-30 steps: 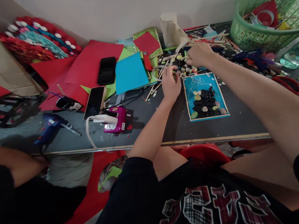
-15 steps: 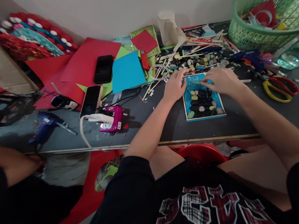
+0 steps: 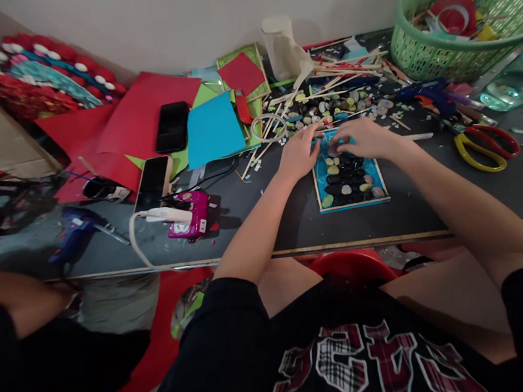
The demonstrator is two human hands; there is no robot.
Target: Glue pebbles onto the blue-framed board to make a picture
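A blue board edged with thin wooden sticks lies flat on the dark table. Rows of black pebbles cover its lower and middle part, with pale and yellow-green pebbles at the sides. White line drawing shows on the bare blue. My left hand holds the board's upper left corner, fingers over the top edge and thumb at the side. Over the board's upper part, my right hand is closed in a pinch, fingertips low over the surface; whatever is between them is too small to make out.
Loose pebbles and wooden sticks lie behind the board. At right are scissors, a glue gun and a green basket. Coloured paper, phones and a pink power adapter lie left. Another person's arm shows there.
My right hand has shifted left over the board's upper part, its fingertips now nearer my left hand. My left hand stays at the corner. The whole view has shifted slightly.
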